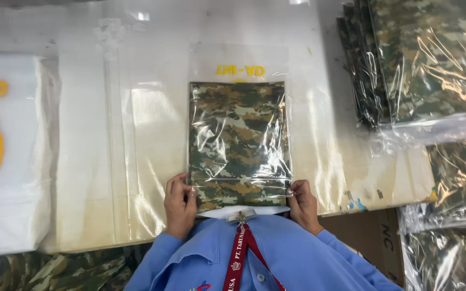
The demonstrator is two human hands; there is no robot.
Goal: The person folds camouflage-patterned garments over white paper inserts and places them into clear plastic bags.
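Head view looks down on a folded camouflage cloth [238, 143] lying inside a clear plastic bag [238, 62] at the middle of the white surface [87, 161]. Left hand [179, 206] and right hand [302, 203] pinch the bag's near corners, fingers curled shut on the plastic, wrists bent inward. Bagging seems nearly done; squaring the near edge would call for even, gentle pressure.
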